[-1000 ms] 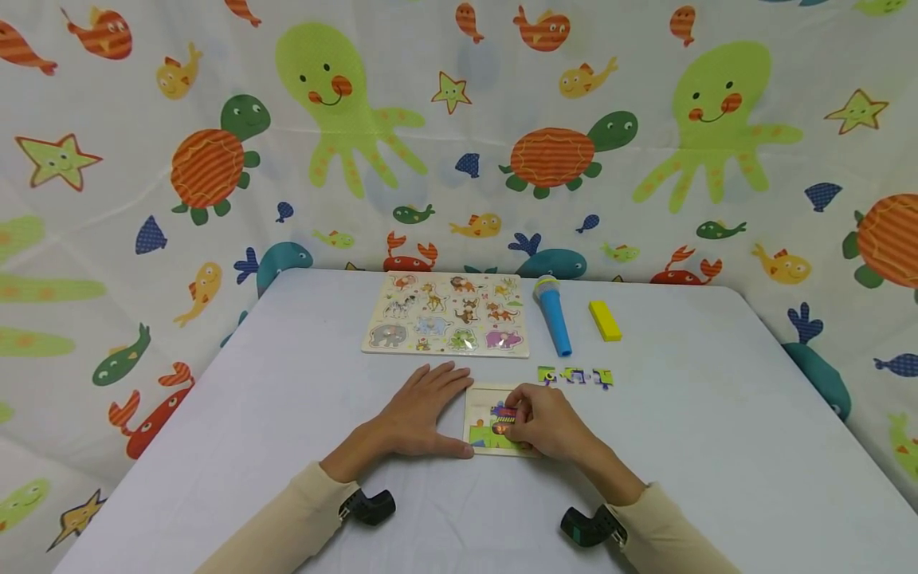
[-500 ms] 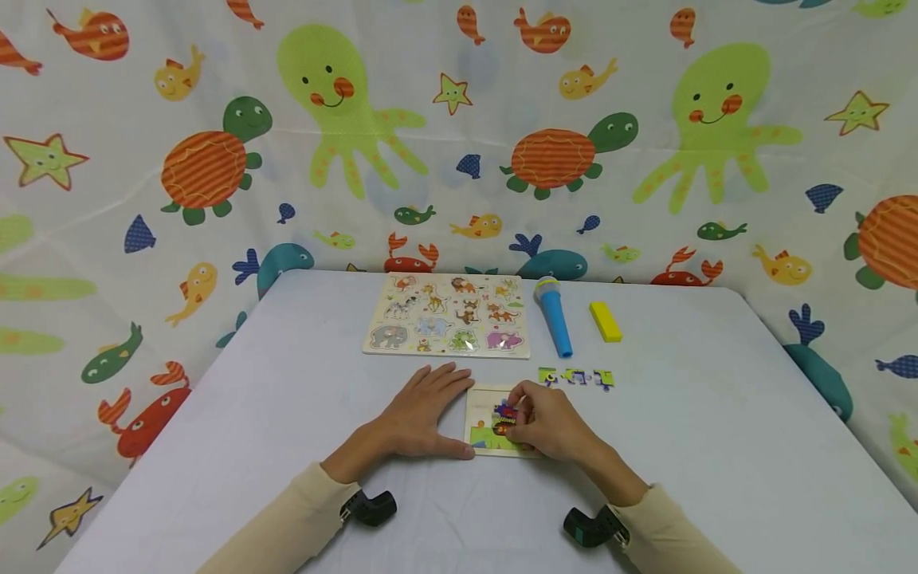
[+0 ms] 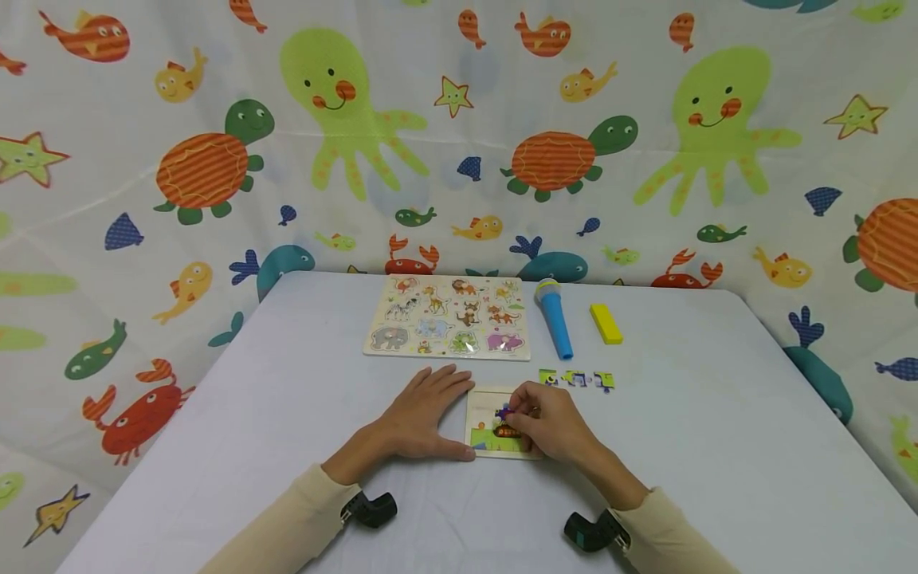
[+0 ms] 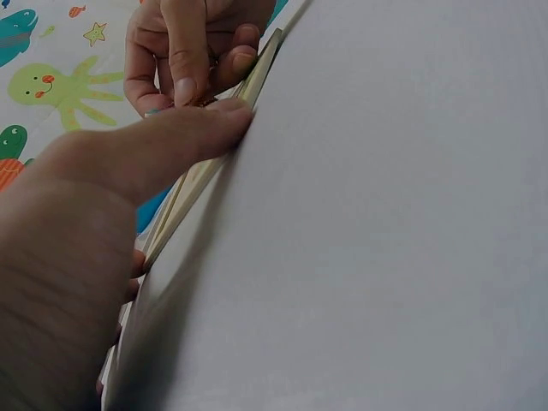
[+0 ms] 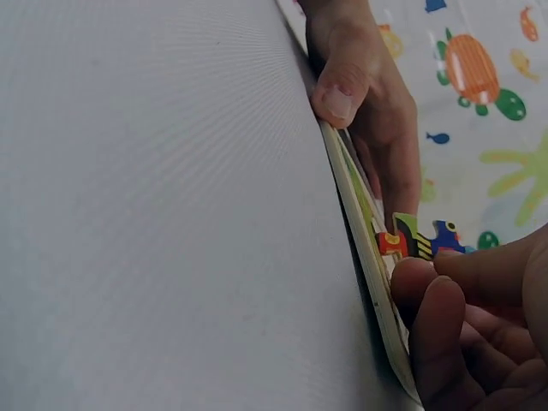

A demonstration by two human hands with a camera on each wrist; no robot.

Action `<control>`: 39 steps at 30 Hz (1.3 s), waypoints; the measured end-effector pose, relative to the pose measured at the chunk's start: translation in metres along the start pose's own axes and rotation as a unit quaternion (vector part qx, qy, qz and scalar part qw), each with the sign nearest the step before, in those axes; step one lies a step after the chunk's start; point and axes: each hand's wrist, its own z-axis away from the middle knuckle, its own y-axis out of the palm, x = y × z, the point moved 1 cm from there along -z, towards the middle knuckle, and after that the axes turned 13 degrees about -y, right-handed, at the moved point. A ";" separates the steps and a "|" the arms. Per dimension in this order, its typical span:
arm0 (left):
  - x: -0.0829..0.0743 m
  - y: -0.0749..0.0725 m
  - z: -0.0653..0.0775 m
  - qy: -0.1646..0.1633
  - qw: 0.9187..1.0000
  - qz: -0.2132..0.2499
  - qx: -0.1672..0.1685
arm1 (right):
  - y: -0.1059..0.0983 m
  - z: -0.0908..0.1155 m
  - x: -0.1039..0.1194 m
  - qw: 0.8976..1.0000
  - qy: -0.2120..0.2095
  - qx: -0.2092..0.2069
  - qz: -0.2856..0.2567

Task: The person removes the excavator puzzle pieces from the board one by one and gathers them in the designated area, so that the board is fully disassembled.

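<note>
A small wooden jigsaw tray [image 3: 482, 405] lies on the table, with green pieces [image 3: 495, 440] fitted along its lower part. The left hand [image 3: 421, 414] rests flat with fingers spread at the tray's left side, its thumb on the lower left corner. Over the tray's right half, the right hand [image 3: 554, 421] pinches a colourful jigsaw piece [image 5: 417, 241] between thumb and fingers. In the right wrist view this piece stands tilted above the tray, showing red, black, yellow and blue; its near end is hidden by fingertips. Behind the right hand lie several loose jigsaw pieces [image 3: 577, 379] in a row.
A wooden animal puzzle board [image 3: 448, 317] lies further back. To its right are a blue toy microphone [image 3: 555, 320] and a yellow block [image 3: 606, 324]. A cloth printed with sea animals [image 3: 445, 159] hangs behind the white table [image 3: 287, 383].
The right fingers have shifted on the jigsaw piece, and its visible face has changed slightly. The left hand keeps its place on the tray. The head view has turned a little.
</note>
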 end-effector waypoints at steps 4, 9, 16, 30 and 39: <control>0.000 -0.001 0.001 -0.002 1.000 0.001 0.000 | -0.001 0.002 -0.001 1.000 -0.006 -0.003 -0.018; 0.000 -0.001 0.001 -0.002 1.000 0.003 -0.002 | -0.007 0.003 0.000 0.999 -0.008 -0.021 -0.034; 0.001 0.001 0.001 -0.001 1.000 0.005 -0.007 | -0.012 0.004 0.000 0.998 -0.003 -0.067 -0.022; -0.001 -0.001 0.000 -0.001 1.000 0.002 -0.012 | -0.034 0.011 -0.004 0.992 0.026 -0.122 -0.035; -0.002 -0.001 0.000 -0.005 1.000 0.001 -0.008 | -0.063 0.022 -0.013 0.986 0.043 -0.156 -0.032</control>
